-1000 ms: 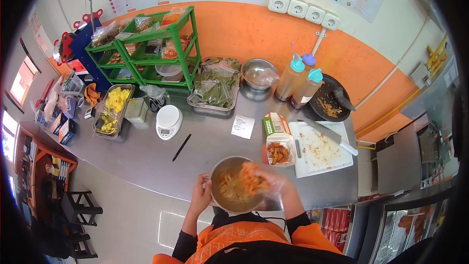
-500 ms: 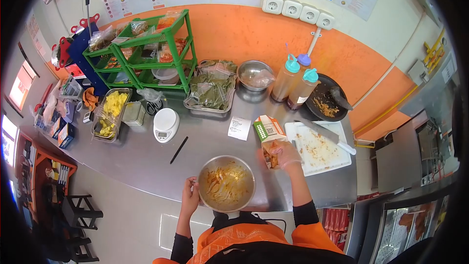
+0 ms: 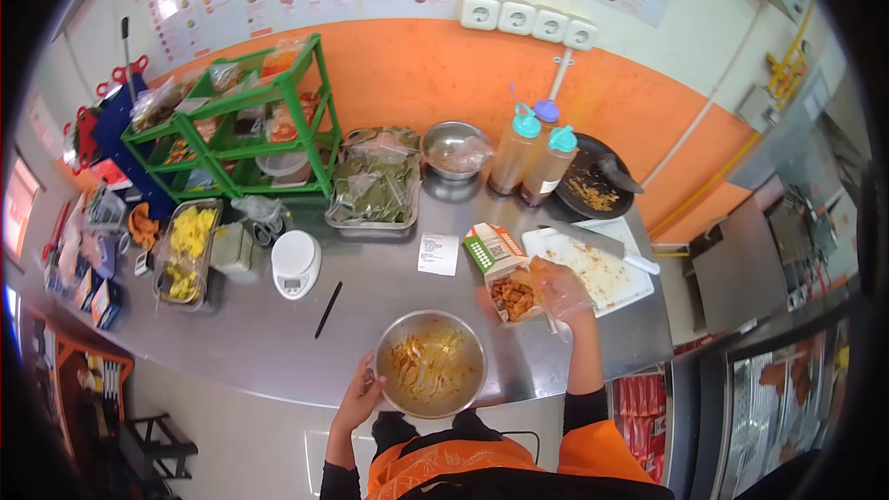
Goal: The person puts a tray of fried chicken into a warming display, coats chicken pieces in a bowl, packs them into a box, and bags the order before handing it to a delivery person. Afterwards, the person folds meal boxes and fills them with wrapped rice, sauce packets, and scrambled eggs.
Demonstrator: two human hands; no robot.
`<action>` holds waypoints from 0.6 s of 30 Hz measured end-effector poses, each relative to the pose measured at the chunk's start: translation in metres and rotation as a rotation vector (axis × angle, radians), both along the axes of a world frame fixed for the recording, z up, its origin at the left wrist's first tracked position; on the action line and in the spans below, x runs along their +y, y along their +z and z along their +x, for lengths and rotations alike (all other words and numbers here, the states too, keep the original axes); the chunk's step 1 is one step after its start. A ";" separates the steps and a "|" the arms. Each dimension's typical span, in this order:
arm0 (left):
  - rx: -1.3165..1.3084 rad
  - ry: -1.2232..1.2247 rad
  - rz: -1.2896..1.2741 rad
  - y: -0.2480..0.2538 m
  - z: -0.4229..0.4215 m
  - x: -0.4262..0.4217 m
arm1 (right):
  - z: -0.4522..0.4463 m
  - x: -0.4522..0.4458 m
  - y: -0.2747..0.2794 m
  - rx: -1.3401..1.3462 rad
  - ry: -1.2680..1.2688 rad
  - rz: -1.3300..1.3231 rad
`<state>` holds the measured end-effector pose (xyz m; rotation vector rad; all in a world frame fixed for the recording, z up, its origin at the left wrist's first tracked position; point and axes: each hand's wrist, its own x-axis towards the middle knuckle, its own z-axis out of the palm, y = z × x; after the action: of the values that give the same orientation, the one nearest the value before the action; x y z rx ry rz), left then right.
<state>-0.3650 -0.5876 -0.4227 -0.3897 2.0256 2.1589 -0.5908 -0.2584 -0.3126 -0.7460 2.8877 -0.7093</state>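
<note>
- Bowl [image 3: 475,367] was gripped at left rim by left hand [image 3: 359,393], presumably for steadiness.
- Filled box [image 3: 500,251] was set beside cutting board [image 3: 633,285], likely for reach; right hand's [image 3: 563,295] grip there couldn't be told.

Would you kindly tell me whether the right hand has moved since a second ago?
Yes: against the receipt, the right hand has moved right and forward, from the metal bowl to the food box.
</note>
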 end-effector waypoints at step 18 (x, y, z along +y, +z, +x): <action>0.019 -0.381 0.299 0.042 -0.039 0.042 | 0.121 -0.054 0.062 0.323 0.144 -0.082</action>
<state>-0.4036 -0.5454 -0.3805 0.0545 1.5866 2.1704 -0.4701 -0.3127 -0.2511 -1.1659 3.0548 -0.7556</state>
